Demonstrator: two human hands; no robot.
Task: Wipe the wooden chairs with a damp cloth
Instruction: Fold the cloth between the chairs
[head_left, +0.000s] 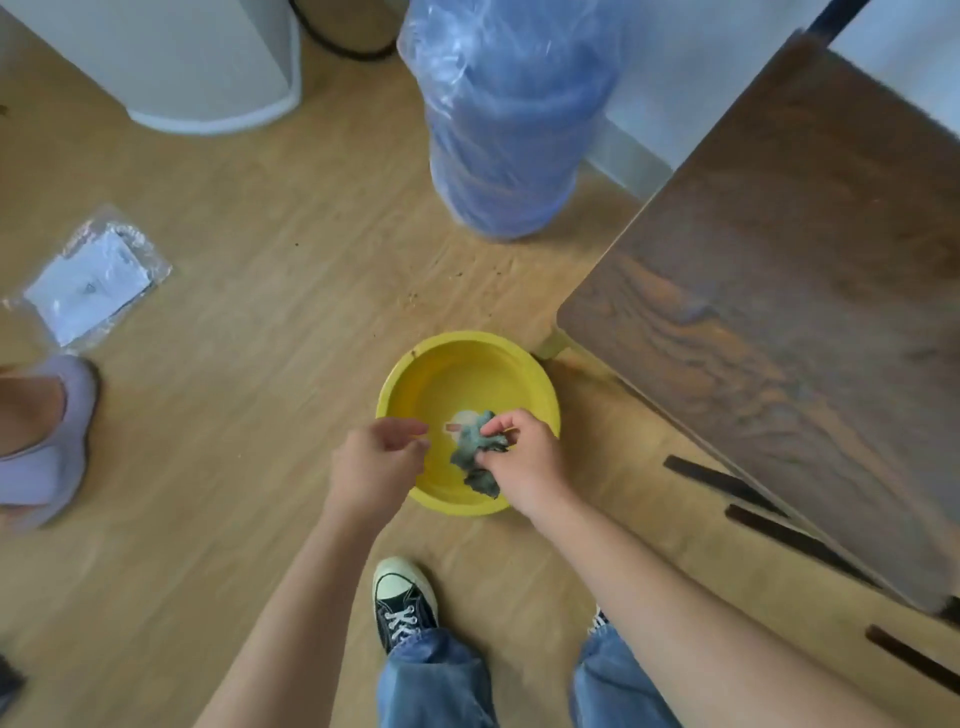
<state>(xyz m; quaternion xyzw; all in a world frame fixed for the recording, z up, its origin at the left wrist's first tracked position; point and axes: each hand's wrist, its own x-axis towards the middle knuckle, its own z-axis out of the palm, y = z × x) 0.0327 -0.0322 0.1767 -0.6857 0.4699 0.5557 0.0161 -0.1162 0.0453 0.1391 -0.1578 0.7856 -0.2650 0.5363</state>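
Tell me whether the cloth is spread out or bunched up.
Bunched up. The cloth hangs crumpled from the right hand over the yellow basin; the left hand is beside it, not holding it.

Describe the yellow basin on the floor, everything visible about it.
The yellow basin is round, shallow and looks like plastic, sitting upright on the wooden floor beside the dark wooden seat. A pale patch shows at its bottom. The right hand holds a crumpled grey-green cloth over it; the left hand overlaps its near-left rim.
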